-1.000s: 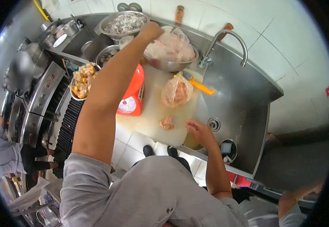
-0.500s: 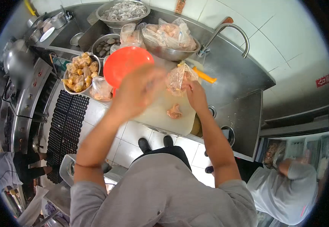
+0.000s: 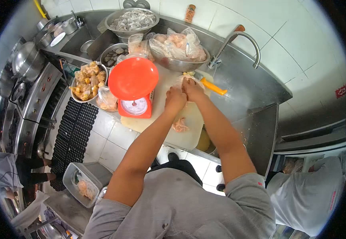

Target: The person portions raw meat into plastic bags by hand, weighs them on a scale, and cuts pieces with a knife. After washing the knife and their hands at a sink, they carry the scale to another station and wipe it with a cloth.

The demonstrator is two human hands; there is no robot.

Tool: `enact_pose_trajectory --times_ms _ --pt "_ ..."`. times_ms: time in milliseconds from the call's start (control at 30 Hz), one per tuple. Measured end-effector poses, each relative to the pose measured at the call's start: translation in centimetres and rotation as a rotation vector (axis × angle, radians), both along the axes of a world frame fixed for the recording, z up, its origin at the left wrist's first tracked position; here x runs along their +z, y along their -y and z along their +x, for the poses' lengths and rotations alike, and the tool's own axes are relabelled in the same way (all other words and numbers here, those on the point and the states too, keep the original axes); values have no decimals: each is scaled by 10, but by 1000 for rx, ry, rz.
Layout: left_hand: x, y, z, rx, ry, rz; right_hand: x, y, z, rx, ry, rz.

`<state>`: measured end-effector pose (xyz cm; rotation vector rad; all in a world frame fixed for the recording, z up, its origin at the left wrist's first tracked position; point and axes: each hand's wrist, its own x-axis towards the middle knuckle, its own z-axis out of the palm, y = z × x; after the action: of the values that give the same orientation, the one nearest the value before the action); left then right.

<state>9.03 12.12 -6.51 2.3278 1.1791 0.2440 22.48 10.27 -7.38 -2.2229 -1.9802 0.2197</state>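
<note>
My left hand (image 3: 175,98) and my right hand (image 3: 192,88) are close together over the white cutting board (image 3: 195,133). Fingers of both are curled onto a clear plastic bag of raw meat (image 3: 182,82), which they partly cover. A loose piece of raw meat (image 3: 180,125) lies on the board, nearer to me. To the right of the bag rests a yellow-orange handle (image 3: 214,86), its far end hidden by the bag and hand. On the left stands a red kitchen scale (image 3: 144,112) with an empty red pan (image 3: 133,78) on top.
Behind the board sit a steel bowl of bagged meat (image 3: 178,59) and a colander of pale strips (image 3: 132,30). A bowl of bagged yellowish pieces (image 3: 74,92) is left. A curved faucet (image 3: 256,47) overhangs the steel counter. Two other people (image 3: 306,195) work at the sides.
My left hand has moved from in front of the scale to the bag, beside my right hand. The bag, raised and bunched before, is now lower and mostly under my hands.
</note>
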Motion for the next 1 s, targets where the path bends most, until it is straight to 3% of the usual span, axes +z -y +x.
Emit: enact_pose_trajectory --times_ms 33,133,233,367,467,533,667,833,900,1000 --pt "5 -4 4 -16 -155 -122 10 -1 -9 -22 -14 -20" --pt "3 -2 5 441 194 -213 18 1 -19 19 -105 -13" --pt "14 -3 -5 383 105 -146 55 16 -18 119 -209 -122" --pt "-23 -18 -8 548 378 -329 56 8 15 243 -449 -268" --pt "-6 -4 -15 563 432 -338 49 21 35 -23 -919 -110" --pt "23 10 -13 564 390 -256 61 26 47 -42 -1107 -118" --pt "14 -2 -7 582 475 -382 105 42 46 -54 -1471 -184" --pt "20 -8 1 579 616 -347 90 83 25 173 -1375 -519" --pt "21 -11 3 575 590 -307 54 95 9 478 -962 -355" --pt "17 -15 3 509 618 -374 52 113 -16 591 -560 -127"
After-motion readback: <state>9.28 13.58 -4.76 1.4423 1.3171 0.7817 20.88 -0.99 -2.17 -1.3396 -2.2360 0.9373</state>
